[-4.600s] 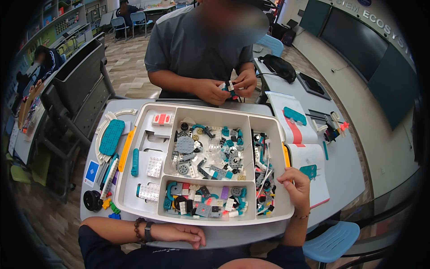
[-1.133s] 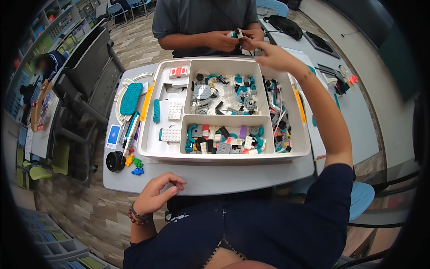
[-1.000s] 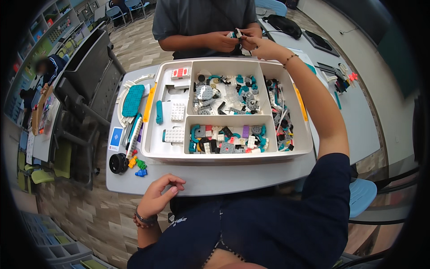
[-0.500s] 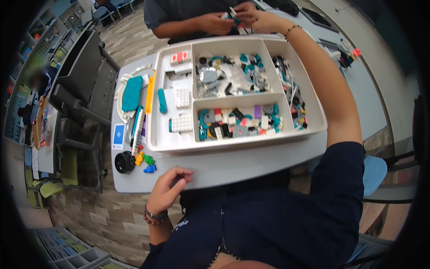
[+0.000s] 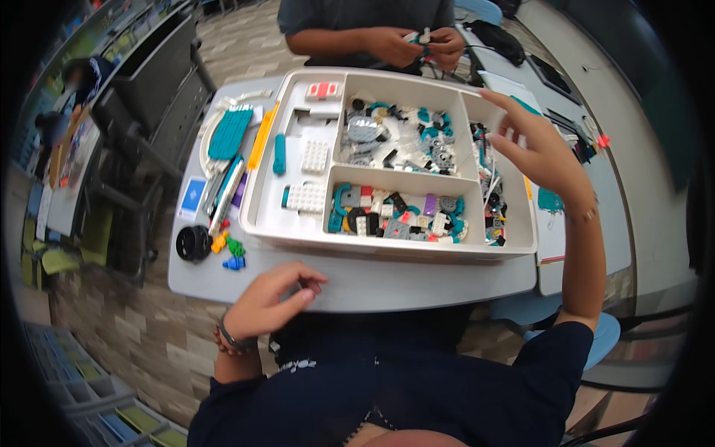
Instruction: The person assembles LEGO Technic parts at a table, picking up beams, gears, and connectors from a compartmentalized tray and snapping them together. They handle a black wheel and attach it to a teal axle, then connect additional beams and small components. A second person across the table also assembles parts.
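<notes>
- L edge of table (image 5: 357, 289): blk wheels (image 5: 194, 243), w/ small yellow, green & blue pcs (image 5: 234, 247) just beside, to their R. All well apart from your R hand.
- Behind these, teal plate (image 5: 231, 134) lies on/against white curved pcs, approx. lengthwise away from you.
- Your L hand (image 5: 269, 299): over near table edge, fingers half curled, thumb apart, nothing seen in it. Nearest thing is tray's near wall, ahead & slightly R; no contact w/ it.
- Tray (image 5: 270, 197): white, divided, centre of table. Long axis runs L–R across your front, dipping slightly toward you at R end. White studded bricks (image 5: 306, 197) in L section; mixed small parts (image 5: 395, 214) in near-mid compartment.
- Co-worker's hands (image 5: 391, 46) beyond far wall, holding small teal/white build (image 5: 421, 41).
- Loose parts (image 5: 494, 212) in R compartment, long axis approx. toward/away from you. They lie nearer you & slightly L of your R hand.
- Your R hand (image 5: 540, 155): over tray's R end, fingers spread, pointing L & away; no grip seen. Clearly nearer this compartment than L hand. Rim contact: can't tell.
</notes>
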